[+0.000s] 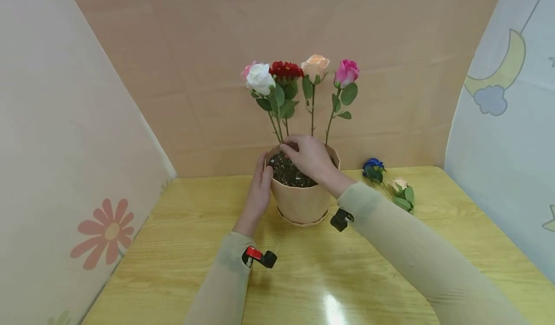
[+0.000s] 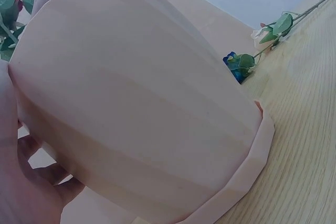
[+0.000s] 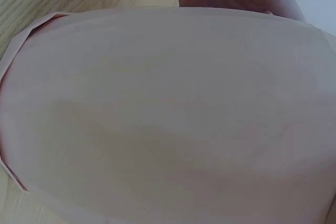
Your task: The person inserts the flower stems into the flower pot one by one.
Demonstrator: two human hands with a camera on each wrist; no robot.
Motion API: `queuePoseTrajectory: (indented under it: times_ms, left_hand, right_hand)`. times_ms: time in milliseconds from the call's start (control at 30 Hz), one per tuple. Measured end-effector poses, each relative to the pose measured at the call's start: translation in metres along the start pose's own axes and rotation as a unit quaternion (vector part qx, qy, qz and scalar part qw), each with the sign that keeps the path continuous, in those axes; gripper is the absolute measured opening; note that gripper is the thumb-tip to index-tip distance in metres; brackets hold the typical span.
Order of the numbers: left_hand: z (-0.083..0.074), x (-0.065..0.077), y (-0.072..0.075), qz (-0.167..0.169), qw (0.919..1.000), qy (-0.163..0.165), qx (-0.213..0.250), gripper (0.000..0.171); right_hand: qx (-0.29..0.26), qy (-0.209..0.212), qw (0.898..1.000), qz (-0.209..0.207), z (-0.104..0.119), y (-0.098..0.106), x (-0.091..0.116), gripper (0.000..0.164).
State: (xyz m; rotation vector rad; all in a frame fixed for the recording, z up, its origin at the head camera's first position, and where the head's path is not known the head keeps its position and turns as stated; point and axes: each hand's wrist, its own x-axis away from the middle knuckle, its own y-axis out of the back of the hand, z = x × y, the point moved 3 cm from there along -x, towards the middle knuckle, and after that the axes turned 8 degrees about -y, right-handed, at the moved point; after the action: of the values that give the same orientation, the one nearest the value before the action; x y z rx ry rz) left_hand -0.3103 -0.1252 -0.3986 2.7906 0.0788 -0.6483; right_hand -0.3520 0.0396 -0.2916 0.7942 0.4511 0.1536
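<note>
A peach flower pot (image 1: 301, 202) full of dark soil (image 1: 288, 169) stands in its saucer on the table. My left hand (image 1: 260, 185) grips the pot's left side, thumb near the rim and fingers round the outer wall, as the left wrist view shows. Over the soil, my right hand (image 1: 310, 156) pinches a flower stem low down, below the white rose (image 1: 260, 79). Beside that bloom stand a pink flower (image 1: 247, 70), partly hidden, and a red flower (image 1: 286, 70). A peach rose (image 1: 315, 67) and a magenta rose (image 1: 347, 73) rise farther right. In the right wrist view the pot wall hides my right fingers.
To the right of the pot, a blue rose (image 1: 373, 167) and a cream rose (image 1: 401, 190) lie on the wooden table (image 1: 208, 209). A peach backdrop (image 1: 208, 74) hangs behind, with printed panels on both sides.
</note>
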Motion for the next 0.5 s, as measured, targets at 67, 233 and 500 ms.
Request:
queuePoseTrajectory:
  times_ms: [67,233,500]
  left_hand:
    - [-0.0009,0.001,-0.0006,0.0,1.0,-0.002,0.0,0.063]
    - [-0.0006,0.0031,-0.002,0.001,1.0,0.001,0.008,0.064]
    - [0.0005,0.0036,-0.0006,-0.001,0.9999,0.01,0.005,0.063]
  right_hand:
    - [-0.012,-0.005,1.0,0.001,-0.001,0.0008,0.0014,0.03]
    - [-0.035,-0.01,0.999,-0.004,-0.0018,0.0036,0.0046,0.03]
    - [-0.052,-0.014,0.999,-0.008,-0.0002,0.007,0.0069,0.032]
